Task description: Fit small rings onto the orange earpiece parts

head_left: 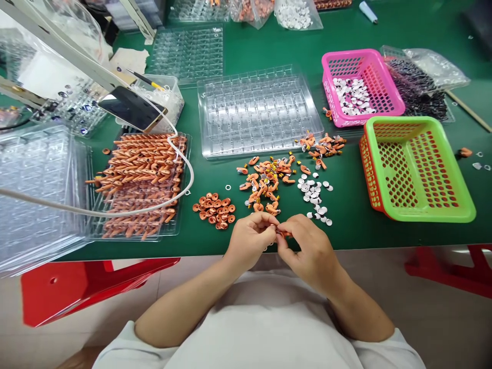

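I hold a small orange part (283,233) between my two hands at the near edge of the green counter (346,36), just above my lap. The thumb and forefinger of my left hand (251,238) are pinched together on one side of it, and my right hand (311,251) closes its fingers on the other; my fingertips cover most of the part, so I cannot tell its exact shape. Just beyond my knuckles lies a loose heap of orange hooked pieces (265,177), some with yellow bits among them. To the left of the heap sits a pile of round orange cups (218,211), and to the right, white discs (306,188) are scattered. Farther back, a clear moulded tray (257,110) lies flat. Right of it stands a pink basket (369,119) with more white discs inside, and nearer me a lime-green basket (430,213) is nested in a red one (371,184). Off to my left, rows of orange stems (142,174) fill another clear tray, with a white cable (190,169) looping across them.
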The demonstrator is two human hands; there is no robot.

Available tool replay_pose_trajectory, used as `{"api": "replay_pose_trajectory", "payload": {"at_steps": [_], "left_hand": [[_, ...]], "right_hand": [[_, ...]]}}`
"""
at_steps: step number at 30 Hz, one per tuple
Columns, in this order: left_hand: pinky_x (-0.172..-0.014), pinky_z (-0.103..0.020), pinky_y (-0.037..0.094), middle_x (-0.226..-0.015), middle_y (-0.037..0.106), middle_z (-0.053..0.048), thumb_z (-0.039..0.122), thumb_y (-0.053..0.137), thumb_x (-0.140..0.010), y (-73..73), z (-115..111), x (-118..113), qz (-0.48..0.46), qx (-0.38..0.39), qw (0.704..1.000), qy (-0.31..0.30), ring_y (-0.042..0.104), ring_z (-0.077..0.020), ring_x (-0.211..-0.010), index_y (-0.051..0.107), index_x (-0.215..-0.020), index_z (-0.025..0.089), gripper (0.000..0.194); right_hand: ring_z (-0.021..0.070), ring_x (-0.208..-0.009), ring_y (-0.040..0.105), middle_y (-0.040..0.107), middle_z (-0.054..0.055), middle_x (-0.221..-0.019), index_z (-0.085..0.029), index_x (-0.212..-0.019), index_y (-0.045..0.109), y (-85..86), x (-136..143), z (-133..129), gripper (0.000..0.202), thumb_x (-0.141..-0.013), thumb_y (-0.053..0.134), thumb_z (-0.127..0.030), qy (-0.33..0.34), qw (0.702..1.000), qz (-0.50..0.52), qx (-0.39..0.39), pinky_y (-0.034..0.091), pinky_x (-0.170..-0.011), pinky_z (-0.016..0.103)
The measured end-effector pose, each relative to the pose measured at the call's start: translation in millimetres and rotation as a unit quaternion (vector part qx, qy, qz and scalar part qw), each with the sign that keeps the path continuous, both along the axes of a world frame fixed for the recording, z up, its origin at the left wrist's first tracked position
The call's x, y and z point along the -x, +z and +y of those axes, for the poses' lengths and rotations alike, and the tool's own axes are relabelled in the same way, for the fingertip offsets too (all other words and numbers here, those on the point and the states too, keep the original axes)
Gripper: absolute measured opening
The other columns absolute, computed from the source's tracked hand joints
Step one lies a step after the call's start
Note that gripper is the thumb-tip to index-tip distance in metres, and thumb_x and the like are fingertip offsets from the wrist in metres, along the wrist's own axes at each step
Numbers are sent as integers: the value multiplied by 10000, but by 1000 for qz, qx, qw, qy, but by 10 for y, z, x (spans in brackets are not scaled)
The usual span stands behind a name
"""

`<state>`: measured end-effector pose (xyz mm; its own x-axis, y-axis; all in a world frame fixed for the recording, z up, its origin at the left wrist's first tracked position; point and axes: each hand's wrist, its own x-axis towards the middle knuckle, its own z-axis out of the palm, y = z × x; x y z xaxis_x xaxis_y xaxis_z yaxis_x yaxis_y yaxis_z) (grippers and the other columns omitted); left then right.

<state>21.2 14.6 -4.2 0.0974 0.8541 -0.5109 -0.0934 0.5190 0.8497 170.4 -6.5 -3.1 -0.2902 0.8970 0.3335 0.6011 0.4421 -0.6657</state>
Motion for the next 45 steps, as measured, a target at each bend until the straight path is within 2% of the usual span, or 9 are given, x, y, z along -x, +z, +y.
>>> {"api": "replay_pose_trajectory", "payload": {"at_steps": [8,16,19,25,28,31,35,37,45], "left_hand": [[-597,-193,537,-633,679,11,166,703,-682,89,27,40,-34,27,999,-25,636,-99,-592,672,-740,131,74],[-653,-232,600,-877,737,-51,259,762,-749,203,58,117,-116,44,987,-97,682,-139,-761,738,-938,136,227],[-674,-242,610,-912,743,-59,257,767,-751,194,50,133,-118,37,987,-106,690,-169,-852,745,-958,146,237],[-689,-265,616,-926,762,-60,271,737,-778,168,6,130,-83,3,991,-105,708,-173,-816,757,-969,159,222],[-715,-271,613,-940,776,-60,267,715,-802,149,-32,133,-50,-31,992,-109,722,-174,-799,762,-1003,172,226],[-736,-259,595,-946,785,-60,236,716,-810,140,-59,141,3,-102,988,-115,729,-175,-806,770,-994,187,198],[-700,-243,553,-832,783,-52,210,715,-825,174,-57,145,89,-259,952,-140,699,-151,-715,779,-956,191,147],[-667,-245,530,-743,768,-44,221,716,-832,198,-47,140,121,-313,930,-150,668,-143,-657,781,-931,192,123],[-621,-255,487,-664,729,-40,280,719,-835,209,-49,112,166,-357,906,-157,615,-146,-605,778,-901,201,119]], "right_hand": [[163,-739,593,633,38,-826,-201,-932,594,-13,-36,-3,115,-867,567,-110,-14,992,93,80,502,-665,298],[112,-677,581,626,-11,-780,-211,-863,635,40,-165,46,107,-913,543,-188,-51,954,181,233,460,-611,225],[110,-669,572,621,-10,-775,-207,-844,638,35,-179,50,120,-917,543,-200,-49,950,187,245,459,-615,226],[130,-712,581,617,8,-819,-211,-855,652,19,-179,55,79,-880,586,-177,-32,951,204,231,485,-649,252],[151,-756,594,622,26,-842,-213,-853,659,-14,-185,51,56,-879,611,-197,-28,943,226,242,503,-679,279],[158,-773,603,616,35,-869,-221,-880,676,-63,-200,50,61,-897,624,-247,-4,917,291,272,523,-665,284],[158,-792,611,607,37,-900,-242,-929,694,-131,-228,62,73,-900,643,-284,49,865,389,315,542,-645,282],[166,-805,615,610,42,-892,-237,-915,700,-172,-240,66,95,-893,655,-317,63,852,402,328,547,-660,295],[191,-834,624,623,51,-897,-241,-900,703,-295,-250,51,187,-853,685,-420,68,824,427,365,552,-700,329]]}}
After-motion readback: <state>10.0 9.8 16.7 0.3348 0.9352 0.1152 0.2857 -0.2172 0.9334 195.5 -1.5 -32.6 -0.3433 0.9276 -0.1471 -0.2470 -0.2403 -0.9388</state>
